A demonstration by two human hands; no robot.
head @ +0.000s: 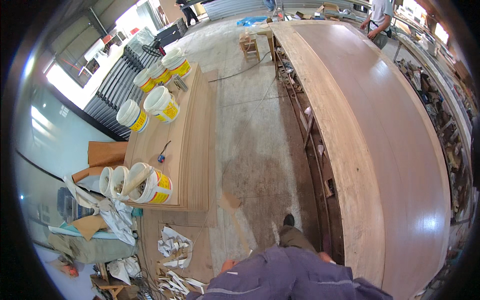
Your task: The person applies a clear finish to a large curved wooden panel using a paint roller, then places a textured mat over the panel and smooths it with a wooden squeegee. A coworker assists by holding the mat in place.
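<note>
My left hand (228, 265) shows only in part at the left side of my purple work jacket (277, 273); its fingers are hidden. Just a sliver of my right hand (325, 257) appears past the jacket's other side, close to the edge of the long workbench (348, 150). Whether either hand holds something cannot be made out. Along the bench top lies a smooth brownish panel (397, 157) with a glossy sheen, framed by bare wood. Before me on the concrete floor (251, 150) is a tan paddle-shaped mark or piece (230, 202), its narrow part running towards me.
A stack of brown boards (193, 150) to my left bears several white plastic buckets (161, 105) and a blue tape measure (161, 158). Crumpled paper (174, 243) and offcut strips (180, 283) litter the floor. A wooden stool (249, 47) stands ahead. Another person (380, 22) is beyond the bench.
</note>
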